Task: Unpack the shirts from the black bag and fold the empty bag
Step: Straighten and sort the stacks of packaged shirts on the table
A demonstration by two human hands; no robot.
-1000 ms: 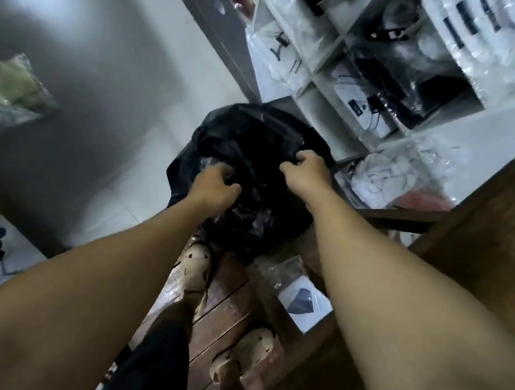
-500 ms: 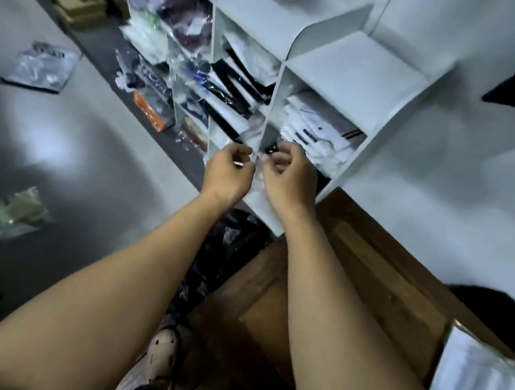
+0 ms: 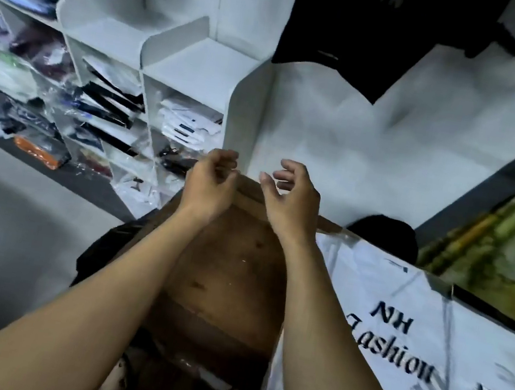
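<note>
Wooden table (image 3: 230,274) lies under the left hand (image 3: 209,183) and right hand (image 3: 289,200), both empty and loosely curled, with the black bag (image 3: 106,245) lower-left, nearer the left hand.

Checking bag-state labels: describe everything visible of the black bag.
The black bag shows only as a dark, crumpled, slightly glossy mass that looks like plastic. It sits low beside the left edge of the wooden table, apparently on the grey floor. The table and the left forearm hide most of it, so its opening and contents are unseen. Neither the left hand nor the right hand touches it.
</note>
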